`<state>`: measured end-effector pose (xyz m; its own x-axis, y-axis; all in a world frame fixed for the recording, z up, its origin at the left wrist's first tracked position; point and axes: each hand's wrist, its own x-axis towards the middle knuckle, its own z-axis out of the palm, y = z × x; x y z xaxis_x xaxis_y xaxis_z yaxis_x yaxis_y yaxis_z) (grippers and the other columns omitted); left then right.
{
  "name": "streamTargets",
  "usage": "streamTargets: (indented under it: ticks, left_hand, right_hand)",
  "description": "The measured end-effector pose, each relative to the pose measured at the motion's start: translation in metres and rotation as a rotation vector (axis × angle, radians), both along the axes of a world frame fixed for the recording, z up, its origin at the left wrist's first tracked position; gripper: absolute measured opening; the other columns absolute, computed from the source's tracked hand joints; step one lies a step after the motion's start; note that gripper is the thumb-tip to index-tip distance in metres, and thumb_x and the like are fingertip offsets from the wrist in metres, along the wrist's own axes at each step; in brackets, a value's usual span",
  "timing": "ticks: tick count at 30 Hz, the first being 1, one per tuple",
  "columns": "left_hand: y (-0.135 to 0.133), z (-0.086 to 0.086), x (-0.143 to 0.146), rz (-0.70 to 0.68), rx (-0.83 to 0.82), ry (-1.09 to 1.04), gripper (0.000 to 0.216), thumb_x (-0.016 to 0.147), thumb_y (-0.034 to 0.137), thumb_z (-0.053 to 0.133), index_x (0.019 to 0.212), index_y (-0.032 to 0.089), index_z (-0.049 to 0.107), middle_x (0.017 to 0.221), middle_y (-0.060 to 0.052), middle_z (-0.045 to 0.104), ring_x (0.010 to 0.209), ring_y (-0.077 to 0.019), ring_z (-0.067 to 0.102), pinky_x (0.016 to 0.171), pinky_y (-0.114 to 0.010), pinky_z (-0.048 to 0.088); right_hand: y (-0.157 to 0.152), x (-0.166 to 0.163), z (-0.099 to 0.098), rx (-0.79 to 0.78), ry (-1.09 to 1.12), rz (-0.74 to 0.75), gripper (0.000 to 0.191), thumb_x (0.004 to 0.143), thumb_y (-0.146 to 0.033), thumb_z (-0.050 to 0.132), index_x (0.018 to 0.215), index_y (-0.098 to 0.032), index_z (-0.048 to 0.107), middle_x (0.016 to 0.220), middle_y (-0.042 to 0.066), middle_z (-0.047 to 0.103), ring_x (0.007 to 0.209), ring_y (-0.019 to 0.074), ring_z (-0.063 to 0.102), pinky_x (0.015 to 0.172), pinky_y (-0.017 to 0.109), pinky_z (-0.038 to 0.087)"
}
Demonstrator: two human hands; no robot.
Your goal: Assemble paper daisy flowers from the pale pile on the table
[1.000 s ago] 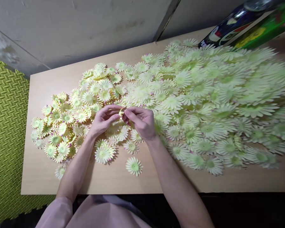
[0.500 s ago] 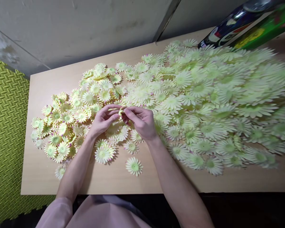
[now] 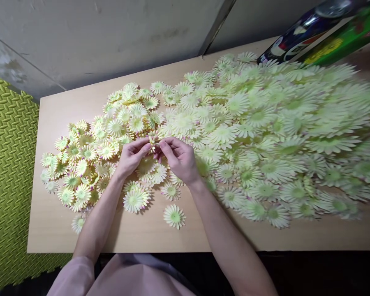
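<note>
My left hand (image 3: 132, 156) and my right hand (image 3: 179, 158) meet over the middle of a wooden table (image 3: 52, 222). Both pinch the same small pale yellow fabric flower (image 3: 154, 139) between thumb and fingertips, just above the heap. A smaller pile of yellow flowers (image 3: 89, 152) lies to the left of my hands. A much larger pile of pale green-white flowers (image 3: 271, 131) spreads to the right. Single flowers (image 3: 174, 216) lie loose near the front, below my wrists.
A dark blue printed bottle (image 3: 299, 37) and a green printed box (image 3: 342, 39) lie at the table's back right. A grey wall stands behind. A green woven mat (image 3: 6, 172) covers the floor on the left. The table's front edge is close to my lap.
Both hands have shifted slightly up and away from me with the flower still pinched between them. The piles have not moved.
</note>
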<state>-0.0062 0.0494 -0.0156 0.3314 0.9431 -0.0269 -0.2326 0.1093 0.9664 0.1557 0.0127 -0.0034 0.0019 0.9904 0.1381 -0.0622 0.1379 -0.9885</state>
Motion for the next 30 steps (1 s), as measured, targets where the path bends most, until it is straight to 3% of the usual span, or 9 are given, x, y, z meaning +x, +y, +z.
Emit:
streamTargets:
  ticks: [5, 8, 15, 20, 24, 30]
  left_hand:
    - [0.0, 0.003, -0.001, 0.031, 0.085, -0.019, 0.019, 0.081, 0.038, 0.074, 0.092, 0.023, 0.078, 0.101, -0.005, 0.077, 0.078, -0.0117, 0.069, 0.07, -0.025, 0.056]
    - [0.0, 0.005, 0.001, -0.01, 0.067, -0.007, 0.022, 0.081, 0.038, 0.073, 0.097, 0.023, 0.075, 0.101, -0.005, 0.077, 0.073, -0.0098, 0.067, 0.066, -0.024, 0.054]
    - [-0.002, 0.005, 0.004, -0.021, 0.044, 0.006, 0.033, 0.071, 0.035, 0.083, 0.1, 0.02, 0.074, 0.098, -0.006, 0.077, 0.087, -0.0162, 0.073, 0.085, -0.031, 0.059]
    - [-0.003, 0.009, 0.004, 0.024, 0.012, -0.002, 0.036, 0.069, 0.033, 0.084, 0.101, 0.019, 0.074, 0.097, -0.007, 0.078, 0.088, -0.0185, 0.075, 0.084, -0.032, 0.06]
    - [-0.001, 0.008, 0.003, 0.04, 0.014, 0.0, 0.037, 0.068, 0.033, 0.085, 0.1, 0.019, 0.075, 0.097, -0.007, 0.079, 0.09, -0.0195, 0.075, 0.084, -0.032, 0.061]
    - [0.0, 0.005, 0.002, 0.015, 0.022, -0.009, 0.035, 0.069, 0.032, 0.085, 0.1, 0.02, 0.075, 0.101, -0.007, 0.078, 0.093, -0.0196, 0.075, 0.087, -0.032, 0.06]
  right_hand:
    - [0.002, 0.004, -0.001, 0.045, 0.036, -0.036, 0.017, 0.09, -0.039, 0.064, 0.091, -0.023, 0.068, 0.077, 0.001, 0.069, 0.061, 0.0131, 0.063, 0.054, 0.027, 0.055]
    - [0.003, 0.006, -0.005, 0.046, 0.013, -0.065, 0.015, 0.088, -0.037, 0.067, 0.092, -0.023, 0.068, 0.076, 0.0, 0.067, 0.061, 0.0125, 0.062, 0.054, 0.027, 0.055]
    - [0.001, 0.002, -0.005, 0.063, -0.09, -0.047, 0.02, 0.089, -0.039, 0.064, 0.091, -0.02, 0.067, 0.075, 0.001, 0.067, 0.064, 0.0135, 0.064, 0.059, 0.028, 0.057]
    - [0.0, 0.002, 0.005, 0.015, -0.047, -0.002, 0.031, 0.094, -0.047, 0.056, 0.082, -0.02, 0.067, 0.072, 0.001, 0.065, 0.066, 0.0141, 0.063, 0.061, 0.027, 0.056]
    - [0.0, 0.003, 0.009, -0.01, -0.027, -0.043, 0.028, 0.09, -0.047, 0.062, 0.08, -0.021, 0.067, 0.066, 0.0, 0.062, 0.057, 0.0119, 0.059, 0.053, 0.024, 0.052]
    - [0.001, 0.002, 0.007, -0.044, 0.064, -0.044, 0.029, 0.089, -0.048, 0.063, 0.08, -0.021, 0.069, 0.073, 0.002, 0.069, 0.068, 0.0156, 0.066, 0.062, 0.029, 0.059]
